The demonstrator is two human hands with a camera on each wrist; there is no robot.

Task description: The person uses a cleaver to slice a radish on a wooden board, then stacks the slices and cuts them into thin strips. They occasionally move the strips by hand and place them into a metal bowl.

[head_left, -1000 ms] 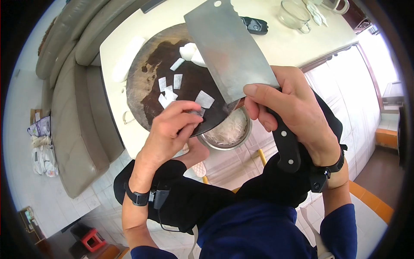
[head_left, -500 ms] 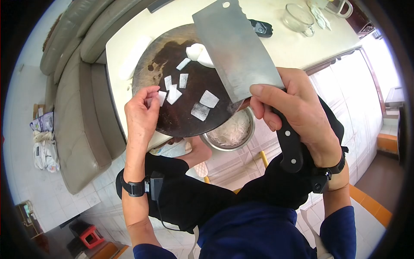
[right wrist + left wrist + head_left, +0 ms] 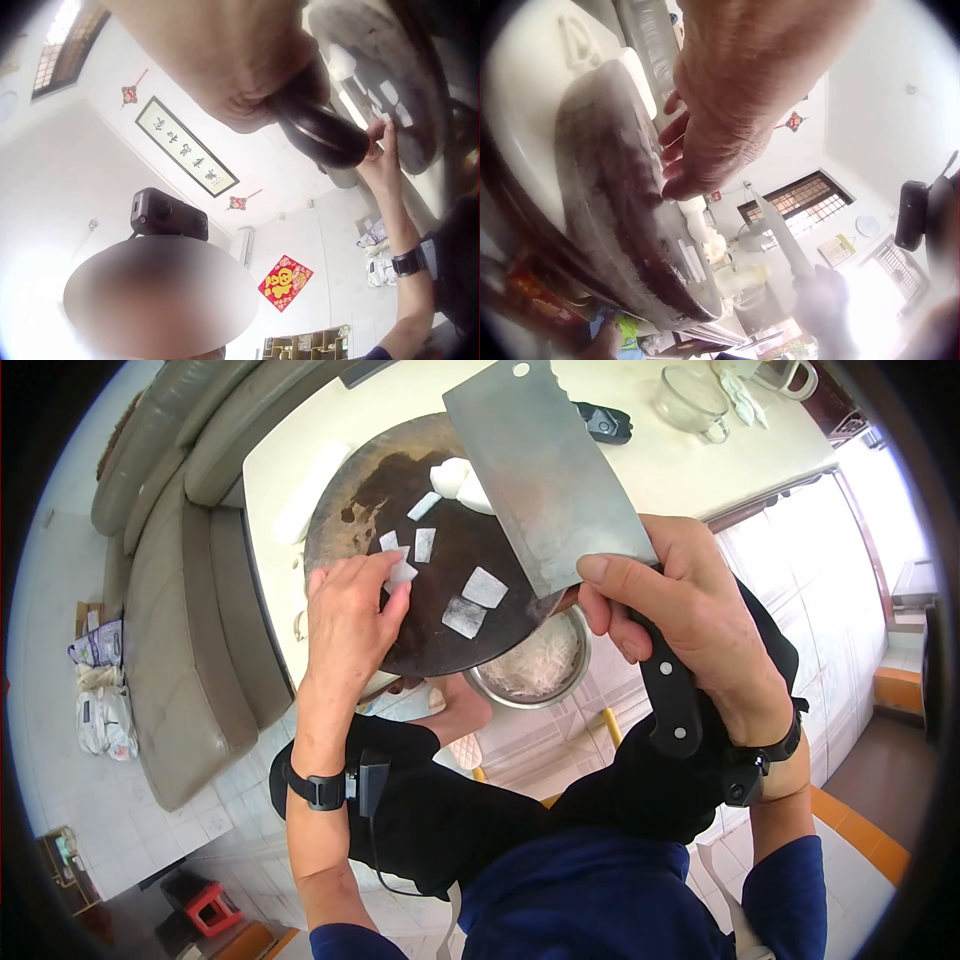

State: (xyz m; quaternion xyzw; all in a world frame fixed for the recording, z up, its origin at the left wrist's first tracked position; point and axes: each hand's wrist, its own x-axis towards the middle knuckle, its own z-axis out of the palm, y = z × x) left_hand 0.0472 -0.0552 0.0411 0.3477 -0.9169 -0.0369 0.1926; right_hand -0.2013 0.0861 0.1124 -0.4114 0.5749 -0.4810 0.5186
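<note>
My right hand [image 3: 690,610] grips the black handle of a cleaver [image 3: 545,475], its broad blade over the right part of a round dark chopping board [image 3: 340,490]. At the board's left side my left hand [image 3: 350,620] bends its fingers over a few thin white slices [image 3: 402,572]; whether it pinches one is hidden. Two larger slices [image 3: 484,588] lie near the board's lower right. Further up are a small slice [image 3: 424,506] and white chunks [image 3: 450,478], partly behind the blade. In the left wrist view the left hand [image 3: 720,112] is low at the board [image 3: 622,187].
A metal bowl of pale shreds [image 3: 535,660] is below the board's edge. On the cream table [image 3: 640,490] are a black device [image 3: 605,423], a glass cup [image 3: 690,402] and a white object [image 3: 310,490] left of the board. A grey sofa [image 3: 180,640] stands at the left.
The left hand has moved from the board's lower middle to its left side, then slightly right over the small slices. Two larger slices lie uncovered. The right hand holds the cleaver nearly still.
</note>
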